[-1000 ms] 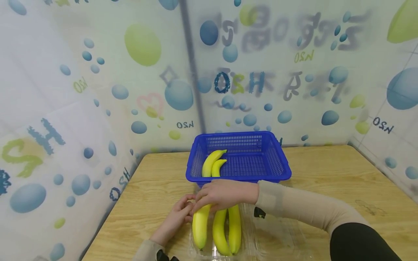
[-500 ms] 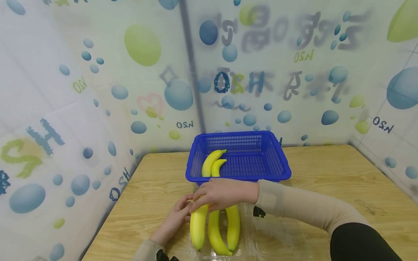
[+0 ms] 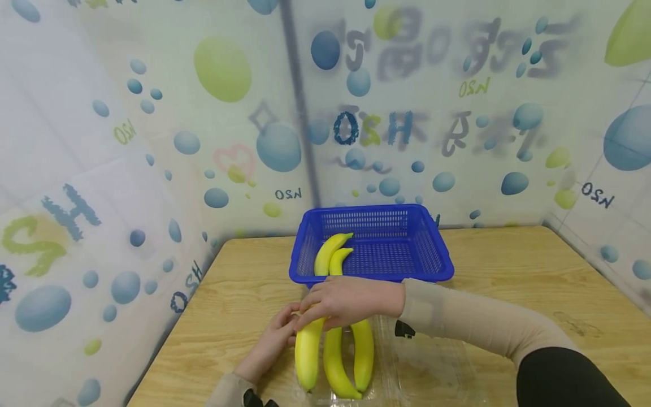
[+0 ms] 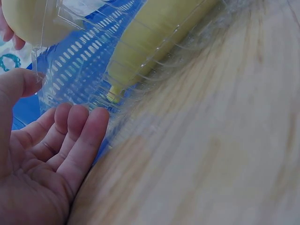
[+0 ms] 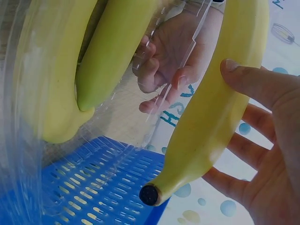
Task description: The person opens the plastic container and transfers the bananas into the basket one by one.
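Note:
In the head view, my right hand (image 3: 341, 302) holds a yellow banana (image 3: 307, 356) by its upper end. The right wrist view shows the thumb on one side of this banana (image 5: 211, 112) and fingers behind it. It is raised beside the rim of a clear plastic container (image 4: 154, 61), whose inside has two bananas (image 3: 338, 370) lying side by side. My left hand (image 3: 274, 339) is at the container's left far corner. In the left wrist view, its thumb is right at the rim and its loosely bent fingers (image 4: 89, 136) lie along the outer wall.
Behind the hands stands a blue perforated basket (image 3: 371, 280) with two more bananas (image 3: 330, 254) at its left side. The container's clear lid (image 3: 432, 367) lies folded out to the right on the wooden table (image 3: 244, 277). A printed curtain (image 3: 244, 124) closes off the back.
The held banana has shifted slightly left with my right hand. The left banana in the container has tilted and moved left, widening the gap between the two. My left hand has hardly moved.

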A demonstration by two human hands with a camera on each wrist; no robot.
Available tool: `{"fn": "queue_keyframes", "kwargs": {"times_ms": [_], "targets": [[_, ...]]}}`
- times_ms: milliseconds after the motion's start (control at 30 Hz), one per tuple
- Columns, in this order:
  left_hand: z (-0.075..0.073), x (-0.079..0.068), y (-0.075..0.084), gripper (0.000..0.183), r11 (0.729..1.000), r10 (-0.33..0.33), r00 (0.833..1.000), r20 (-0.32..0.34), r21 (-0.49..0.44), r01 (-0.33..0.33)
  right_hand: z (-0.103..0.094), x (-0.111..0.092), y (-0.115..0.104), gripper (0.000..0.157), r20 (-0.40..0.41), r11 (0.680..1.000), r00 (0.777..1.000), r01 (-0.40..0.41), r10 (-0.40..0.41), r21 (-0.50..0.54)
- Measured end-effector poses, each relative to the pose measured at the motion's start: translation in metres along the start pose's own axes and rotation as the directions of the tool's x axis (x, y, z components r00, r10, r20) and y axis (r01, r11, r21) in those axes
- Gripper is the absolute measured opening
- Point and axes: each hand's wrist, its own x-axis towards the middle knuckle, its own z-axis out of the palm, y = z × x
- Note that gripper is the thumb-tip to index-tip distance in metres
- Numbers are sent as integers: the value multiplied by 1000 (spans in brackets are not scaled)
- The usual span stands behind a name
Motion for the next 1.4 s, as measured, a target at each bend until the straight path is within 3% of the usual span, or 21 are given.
{"fn": "queue_keyframes", "kwargs": {"times_ms": [867,1067,1400], "targets": [[-1,1,-1,43,1000,18,999,28,-20,-18,-18,-7,-1,61,35,999,998,-50,50,-16],[0,2,-1,43,1000,8,1000,2,12,-8,-26,-10,3,55,59,997,995,-82,82,-10],[-1,1,-3,40,1000,1,1000,-2,-1,-1,-33,-11,10,45,24,998,998,-53,54,-32]]}}
